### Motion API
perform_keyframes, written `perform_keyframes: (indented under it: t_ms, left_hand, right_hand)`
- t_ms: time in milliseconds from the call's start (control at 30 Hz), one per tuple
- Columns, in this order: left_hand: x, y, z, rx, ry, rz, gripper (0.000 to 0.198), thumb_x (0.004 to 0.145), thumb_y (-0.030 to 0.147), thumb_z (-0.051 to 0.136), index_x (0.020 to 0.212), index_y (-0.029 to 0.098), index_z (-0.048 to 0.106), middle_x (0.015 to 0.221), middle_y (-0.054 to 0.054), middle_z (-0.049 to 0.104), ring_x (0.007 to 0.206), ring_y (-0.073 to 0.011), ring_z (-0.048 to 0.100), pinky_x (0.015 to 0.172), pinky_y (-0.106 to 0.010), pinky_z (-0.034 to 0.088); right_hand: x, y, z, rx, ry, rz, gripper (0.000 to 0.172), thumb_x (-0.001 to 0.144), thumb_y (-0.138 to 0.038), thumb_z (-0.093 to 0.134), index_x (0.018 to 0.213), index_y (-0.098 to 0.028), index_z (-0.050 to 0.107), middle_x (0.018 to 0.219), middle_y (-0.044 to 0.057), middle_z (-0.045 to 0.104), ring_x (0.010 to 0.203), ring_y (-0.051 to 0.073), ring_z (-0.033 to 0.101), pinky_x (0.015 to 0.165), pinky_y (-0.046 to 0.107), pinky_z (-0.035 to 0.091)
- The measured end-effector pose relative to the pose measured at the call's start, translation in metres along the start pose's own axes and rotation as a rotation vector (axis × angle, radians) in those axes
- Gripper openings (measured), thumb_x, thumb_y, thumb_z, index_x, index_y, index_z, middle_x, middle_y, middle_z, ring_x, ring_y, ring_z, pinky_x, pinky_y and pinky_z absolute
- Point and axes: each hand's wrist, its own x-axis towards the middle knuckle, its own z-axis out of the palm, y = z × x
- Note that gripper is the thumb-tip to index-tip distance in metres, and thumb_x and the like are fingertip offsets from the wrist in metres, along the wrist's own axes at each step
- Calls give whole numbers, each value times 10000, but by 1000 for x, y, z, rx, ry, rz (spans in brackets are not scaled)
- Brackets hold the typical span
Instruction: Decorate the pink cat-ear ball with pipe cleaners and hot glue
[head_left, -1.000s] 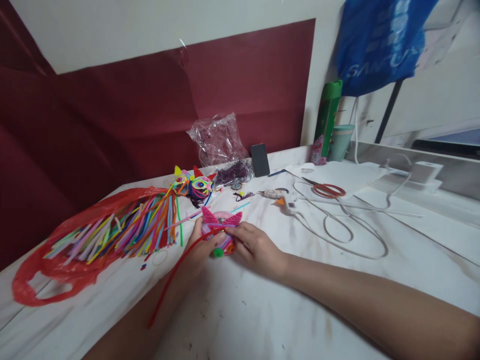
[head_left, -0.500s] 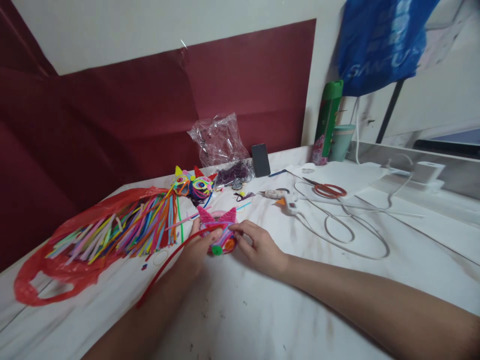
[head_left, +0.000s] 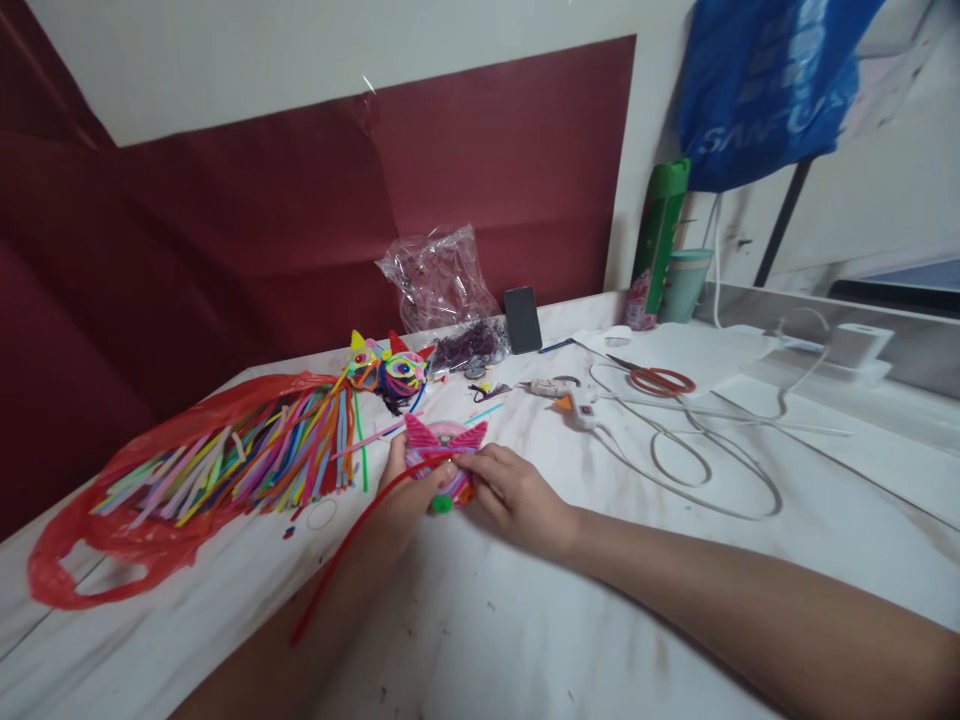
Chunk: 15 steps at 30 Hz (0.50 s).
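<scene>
A round pink craft face [head_left: 441, 437] with two pointed magenta ears and a green nose sits between my hands. My left hand [head_left: 409, 492] is closed round its left side, the thumb on its front. A long red pipe cleaner [head_left: 341, 552] runs from the face's front across my left hand and hangs over the left forearm. The fingers of my right hand [head_left: 510, 488] are pinched at the right side of the face, at the red pipe cleaner's end. An orange patch on the face is partly hidden by my right fingers.
Left lies a red plastic bag [head_left: 97, 590] with many coloured pipe cleaners [head_left: 285, 450]. Behind are two finished craft faces [head_left: 405, 370], a clear bag [head_left: 442, 280] and a phone [head_left: 523, 320]. Right are a glue gun [head_left: 581, 408], its looped cord, scissors [head_left: 661, 381], a green can [head_left: 660, 240] and a cup [head_left: 685, 285].
The pink face has moved slightly right and tilted. My right fingers have closed in beside my left thumb, and the red pipe cleaner's loose end has swung right and down.
</scene>
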Motion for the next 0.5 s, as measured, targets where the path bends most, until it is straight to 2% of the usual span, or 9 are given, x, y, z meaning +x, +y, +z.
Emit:
perform_keyframes:
  t_ms: [367, 500]
  left_hand:
    - [-5, 23, 13, 104, 150, -5, 688, 597, 197, 792, 1215, 265, 497, 950, -31, 720, 830, -206, 683, 712, -315, 530]
    - [-4, 17, 12, 79, 112, -41, 641, 637, 247, 788, 1206, 248, 493, 935, -36, 705, 821, -213, 678, 725, -335, 532]
  right_hand:
    - [0, -1, 0, 79, 8, 85, 329, 902, -101, 459, 1175, -193, 619, 902, 83, 664, 810, 197, 630, 731, 325, 533]
    - [3, -5, -1, 138, 60, 185, 257, 911, -146, 461, 1109, -178, 623, 924, 91, 688, 812, 194, 640, 740, 319, 524]
